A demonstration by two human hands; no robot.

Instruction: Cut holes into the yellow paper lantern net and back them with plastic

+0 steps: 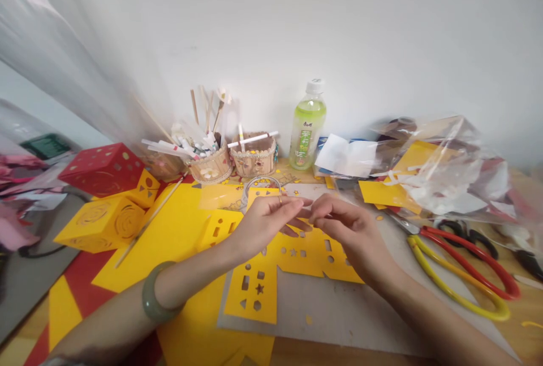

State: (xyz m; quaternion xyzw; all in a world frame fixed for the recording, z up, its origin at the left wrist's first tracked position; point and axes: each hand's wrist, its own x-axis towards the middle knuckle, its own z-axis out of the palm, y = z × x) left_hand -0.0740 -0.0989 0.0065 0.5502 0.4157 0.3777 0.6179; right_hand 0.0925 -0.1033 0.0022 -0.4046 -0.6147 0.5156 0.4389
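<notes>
My left hand wears a ring, and a green bangle sits on that wrist. Its fingers are stretched out, with the thumb along the index finger. Curled in a pinch, my right hand meets the left fingertips; whatever is between them is too small to make out. Beneath both hands lies a yellow paper cutout, pierced with stars, circles, triangles and rectangles. It rests on a grey board. A roll of clear tape is just behind the left hand.
Scissors with red and yellow handles lie at right, before a clear plastic bag of scraps. A green drink bottle stands by the wall. Two small baskets hold pens and sticks. Red and yellow paper boxes sit left.
</notes>
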